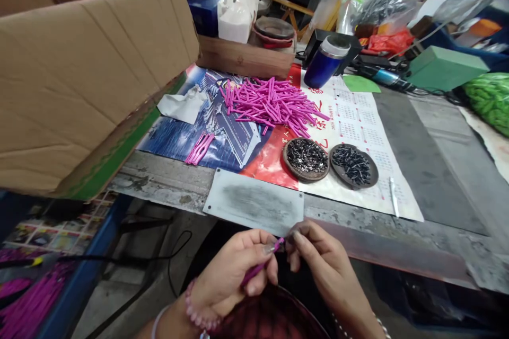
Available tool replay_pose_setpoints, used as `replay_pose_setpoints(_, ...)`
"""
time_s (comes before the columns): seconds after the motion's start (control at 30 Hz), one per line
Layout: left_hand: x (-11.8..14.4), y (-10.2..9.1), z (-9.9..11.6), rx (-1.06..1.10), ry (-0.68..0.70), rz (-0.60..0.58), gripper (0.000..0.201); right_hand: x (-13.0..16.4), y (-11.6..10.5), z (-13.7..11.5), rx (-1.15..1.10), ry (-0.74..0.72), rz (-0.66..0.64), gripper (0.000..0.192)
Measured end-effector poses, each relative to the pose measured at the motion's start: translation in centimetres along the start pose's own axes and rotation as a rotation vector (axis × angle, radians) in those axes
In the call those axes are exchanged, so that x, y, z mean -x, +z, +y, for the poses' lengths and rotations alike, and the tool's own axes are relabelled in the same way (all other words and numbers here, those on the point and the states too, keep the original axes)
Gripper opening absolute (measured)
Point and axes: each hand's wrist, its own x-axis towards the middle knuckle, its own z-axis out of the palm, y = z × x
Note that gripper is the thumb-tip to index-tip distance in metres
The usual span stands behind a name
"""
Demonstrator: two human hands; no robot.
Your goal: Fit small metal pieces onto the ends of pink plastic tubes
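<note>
Your left hand point(234, 270) pinches a pink tube point(260, 266) low in the frame, fingers closed around it so its tip points up toward your right hand point(318, 259). The right fingers are pressed together at that tip, seemingly on a small part, though it is too tiny to make out. You hold both just below the counter point(421, 153) edge, likely for a close look. Mid-frame lie the pile of pink tubes point(274, 103) and two dishes of dark small parts point(306, 158), within easy reach. A cardboard box point(79, 74) fills the upper left.

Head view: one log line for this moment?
left hand: grips pink stick | right hand: pinches its tip | pink pile, two dishes on table
</note>
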Motion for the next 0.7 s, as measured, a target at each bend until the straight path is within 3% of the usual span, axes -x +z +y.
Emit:
replay_pose_setpoints(0.13,-0.1,0.0,0.0,-0.09,0.046,0.032,0.027,0.0,-0.1,-0.2,-0.011,-0.005,0.01,0.036)
replay_pose_setpoints(0.43,0.4,0.4,-0.1,-0.636,0.343,0.28,0.023,0.4,-1.6,0.2,0.077,0.002,0.046,0.035)
replay_pose_setpoints(0.7,0.0,0.1,1.1,-0.393,0.25,0.204,0.029,0.2,-2.6,0.2,0.115,-0.055,0.146,0.035)
